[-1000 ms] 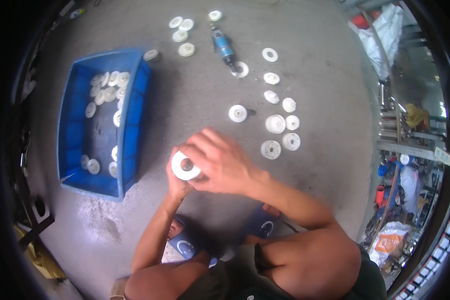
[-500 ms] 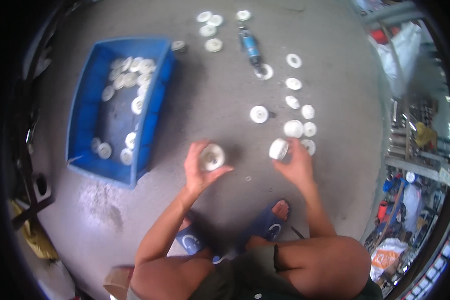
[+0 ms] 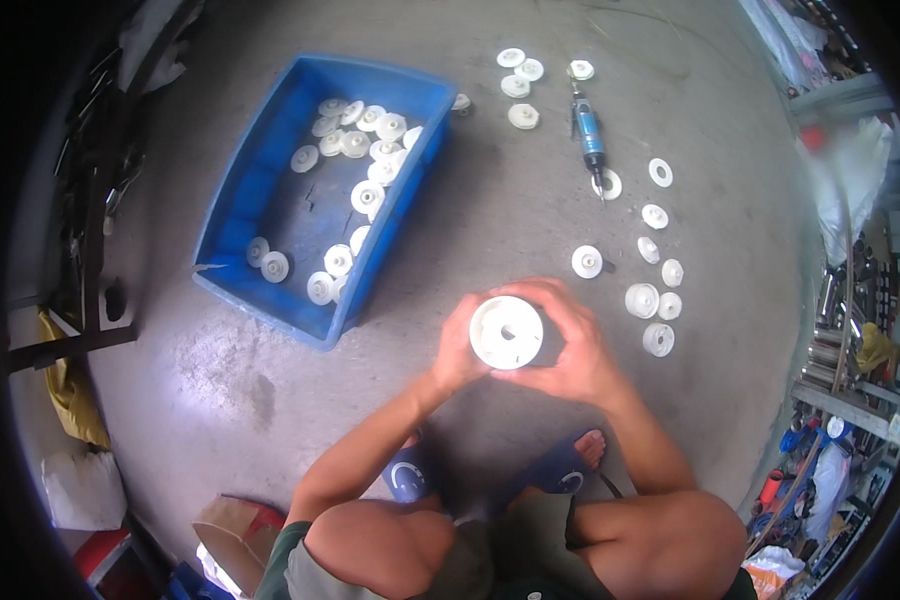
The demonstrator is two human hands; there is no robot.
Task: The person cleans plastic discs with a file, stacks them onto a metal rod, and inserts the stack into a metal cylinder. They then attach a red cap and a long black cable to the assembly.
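Observation:
Both my hands are together in front of my knees, around a white round plastic part (image 3: 487,340) with a raised rim and a dark centre hole. My left hand (image 3: 458,345) is closed about its left side. From the right, my right hand (image 3: 582,350) grips it, fingers over the far edge and thumb along the near edge. Whether a second piece sits beneath it is hidden. Nearest on the floor are a white disc with a hub (image 3: 587,262) and a white cup-shaped part (image 3: 642,301), with several smaller white discs beside them.
A blue plastic bin (image 3: 342,325) holding several white discs stands on the left. A blue and black handheld power tool (image 3: 586,130) lies ahead, its tip at a white ring (image 3: 610,184). Further discs (image 3: 523,117) lie beyond. Cluttered shelving (image 3: 840,400) lines the right.
My hands were apart, each holding a white round piece. They have come together around one visible part. The floor things appear shifted right as the view turned.

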